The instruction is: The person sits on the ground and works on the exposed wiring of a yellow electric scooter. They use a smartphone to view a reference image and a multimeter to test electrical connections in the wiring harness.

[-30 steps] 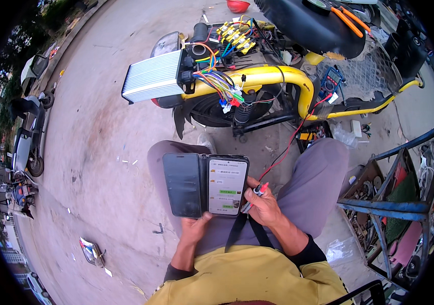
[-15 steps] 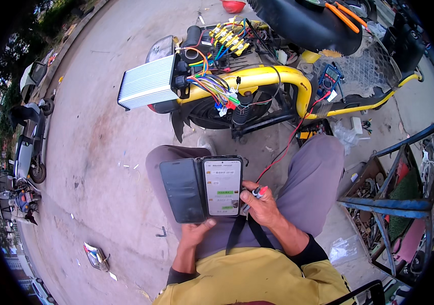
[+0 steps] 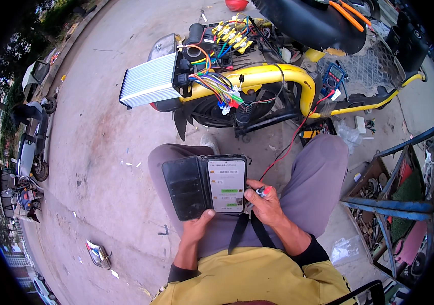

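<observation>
A smartphone (image 3: 226, 186) with a lit chat screen stands over my lap, its black flip case (image 3: 186, 187) folded out to the left. My left hand (image 3: 196, 226) grips the case from below, thumb on its lower edge. At the phone's right edge, my right hand (image 3: 267, 207) is closed around the test probes (image 3: 263, 191), red and black. Their leads (image 3: 294, 137) run up to a blue-rimmed multimeter (image 3: 334, 75) on the scooter's footboard. Past my knees lies the yellow scooter frame (image 3: 272, 75), with a silver finned controller box (image 3: 151, 81) and loose coloured wires (image 3: 217, 87).
A black seat (image 3: 313, 23) with orange-handled pliers (image 3: 348, 16) on it lies at the far right. To my right stands a blue metal rack (image 3: 389, 205) full of parts. Parked scooters (image 3: 31, 142) line the left. A red bowl (image 3: 236, 5) sits at the back.
My left thumb has moved up a little onto the case's edge, and the case tilts slightly more. The whole view has shifted a bit. My right hand keeps the probes beside the phone.
</observation>
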### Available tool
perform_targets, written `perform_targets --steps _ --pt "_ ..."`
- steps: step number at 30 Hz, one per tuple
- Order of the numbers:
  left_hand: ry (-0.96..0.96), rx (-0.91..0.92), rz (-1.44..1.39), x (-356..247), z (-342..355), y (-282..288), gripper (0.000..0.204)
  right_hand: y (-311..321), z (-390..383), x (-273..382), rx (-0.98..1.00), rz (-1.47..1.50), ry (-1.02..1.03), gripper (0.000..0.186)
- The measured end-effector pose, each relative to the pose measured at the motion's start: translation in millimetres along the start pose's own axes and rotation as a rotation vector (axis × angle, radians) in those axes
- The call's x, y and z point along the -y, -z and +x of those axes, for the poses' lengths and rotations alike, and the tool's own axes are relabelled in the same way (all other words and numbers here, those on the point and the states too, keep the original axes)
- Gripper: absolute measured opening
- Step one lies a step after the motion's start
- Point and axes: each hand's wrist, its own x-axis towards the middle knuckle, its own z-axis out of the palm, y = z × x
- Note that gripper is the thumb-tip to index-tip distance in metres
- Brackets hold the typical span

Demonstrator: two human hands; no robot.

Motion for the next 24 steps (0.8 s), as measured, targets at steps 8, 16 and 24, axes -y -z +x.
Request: perform_targets --steps 8,16,24 --pt "-0.023 0.026 -0.012 2 4 0 0.064 -3 5 3 0.004 0.06 0.012 0.041" --pt "-0.087 0.013 -0.077 -1 11 -9 0.056 -7 9 8 -0.013 0.063 0.034 0.042" --pt "-0.056 -0.018 -0.069 4 13 -4 0.056 -5 10 11 -0.075 -0.03 -0.007 0.046"
